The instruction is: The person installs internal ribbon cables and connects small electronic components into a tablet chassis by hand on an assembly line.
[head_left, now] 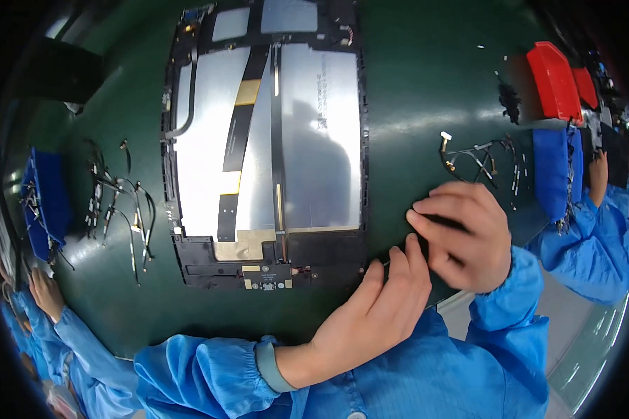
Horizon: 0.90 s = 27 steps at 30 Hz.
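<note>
A large opened tablet-like device (pixel 321 140) lies on the green table, with silver metal panels in a black frame. A black flat ribbon cable (pixel 237 136) with gold and white patches slants across it, and a small circuit board (pixel 266 276) sits at its near edge. My left hand (pixel 370 307) is beside the near right corner, fingers stretched upward, its thumb hidden. Just to the right, my right hand (pixel 468 237) is closed in a pinch, index finger and thumb tips together. Anything between them is too small to make out. Both hands hover near the table's edge.
Loose thin cables (pixel 122 202) lie left of the device, and more cables (pixel 482 157) lie to its right. A blue bin (pixel 49 199) stands at left; a red bin (pixel 553 80) and another blue bin (pixel 552 171) stand at right. Co-workers in blue sleeves (pixel 583 244) sit on both sides.
</note>
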Available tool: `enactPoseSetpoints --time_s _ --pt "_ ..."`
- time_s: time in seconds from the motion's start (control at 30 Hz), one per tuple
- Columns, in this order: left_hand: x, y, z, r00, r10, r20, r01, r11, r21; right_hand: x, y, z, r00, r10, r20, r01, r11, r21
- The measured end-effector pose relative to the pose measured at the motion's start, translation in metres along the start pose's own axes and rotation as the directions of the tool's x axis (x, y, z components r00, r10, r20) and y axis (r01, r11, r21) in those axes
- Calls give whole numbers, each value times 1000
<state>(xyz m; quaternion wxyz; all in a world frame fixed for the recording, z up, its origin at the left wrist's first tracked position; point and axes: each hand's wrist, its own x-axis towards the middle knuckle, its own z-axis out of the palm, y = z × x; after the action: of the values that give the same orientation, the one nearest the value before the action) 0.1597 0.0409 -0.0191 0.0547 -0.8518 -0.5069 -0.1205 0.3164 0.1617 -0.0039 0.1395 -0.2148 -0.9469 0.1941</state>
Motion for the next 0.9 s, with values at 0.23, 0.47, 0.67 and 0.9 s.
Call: enactPoseSetpoints --time_s 0.23,0.47,0.67,0.9 --pt "-7 4 -3 1000 -20 -17 19 998 -64 -10 -2 22 967 150 -207 -116 979 171" --pt "2 -40 -53 975 -220 4 177 772 -611 -6 -14 -39 967 137 -213 -105 982 155" --pt "10 -42 -88 878 -261 402 479 520 -707 7 -15 -77 982 -118 -148 120 993 4" --pt "3 -43 -83 911 -130 392 412 362 -836 15 -29 -97 975 -221 -4 221 974 50"
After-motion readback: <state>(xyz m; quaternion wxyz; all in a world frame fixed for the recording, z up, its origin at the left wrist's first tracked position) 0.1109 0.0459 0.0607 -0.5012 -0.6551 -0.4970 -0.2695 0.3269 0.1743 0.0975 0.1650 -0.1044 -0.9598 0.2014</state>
